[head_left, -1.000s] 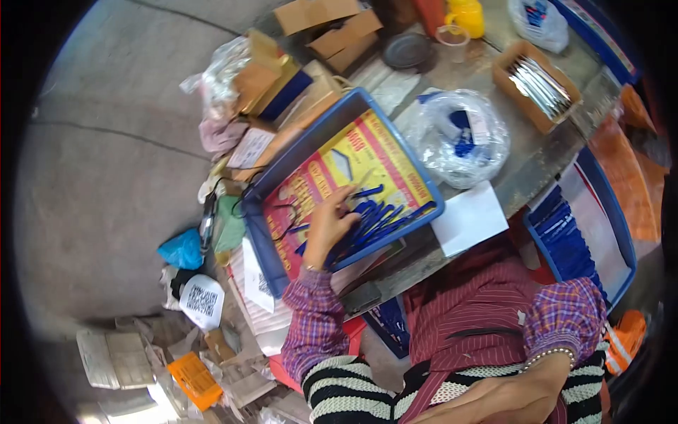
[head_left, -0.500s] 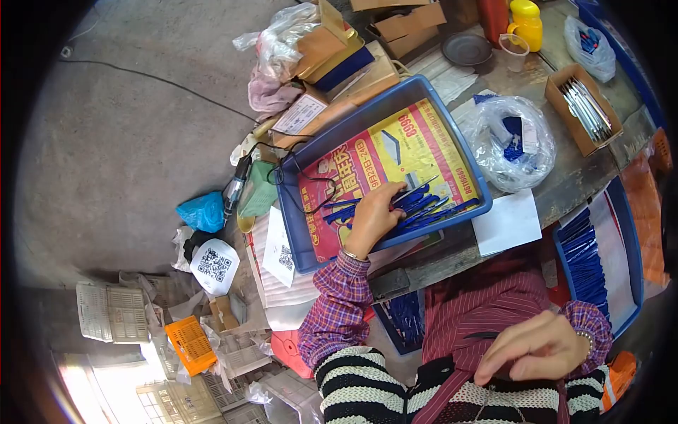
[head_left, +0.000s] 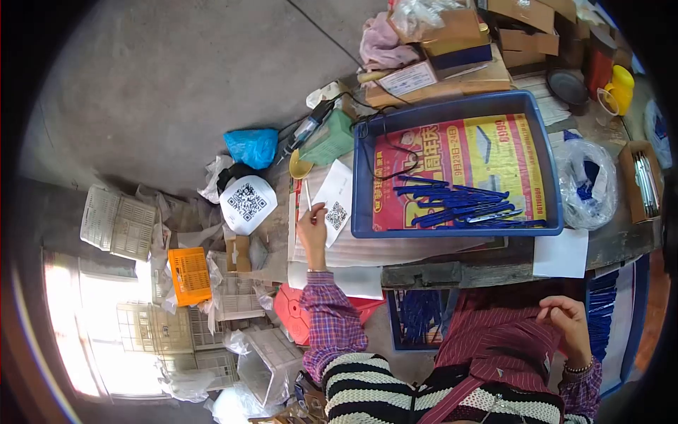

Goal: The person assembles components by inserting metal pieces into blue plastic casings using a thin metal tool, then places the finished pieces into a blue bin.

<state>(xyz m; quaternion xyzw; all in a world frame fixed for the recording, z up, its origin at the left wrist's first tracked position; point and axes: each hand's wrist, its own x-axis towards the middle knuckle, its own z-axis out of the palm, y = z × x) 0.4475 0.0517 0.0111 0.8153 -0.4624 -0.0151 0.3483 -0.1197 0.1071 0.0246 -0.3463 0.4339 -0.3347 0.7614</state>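
My left hand [head_left: 311, 227] is over the left part of the table, its fingers pinched on the lower end of a thin white stick [head_left: 307, 192]. Beside it lies a white sheet with a QR code [head_left: 336, 214]. My right hand [head_left: 566, 319] is in front of the apron, its fingers loosely bent and apart, with nothing visible in them. Between and beyond the hands, a blue tray [head_left: 458, 232] holds a heap of blue pens [head_left: 462, 205] on a red and yellow printed sheet [head_left: 452, 152].
A cabled tool [head_left: 307, 131] rests by a green block [head_left: 330, 138] left of the tray. A plastic bag [head_left: 590, 185], white paper [head_left: 560, 254] and a carton of silvery sticks [head_left: 641, 181] are at the right. Lower right is another blue tray [head_left: 641, 311].
My left hand has left the pens in the tray and moved left to the white stick. My right hand has drawn its fingers in. The view has turned and shifted.
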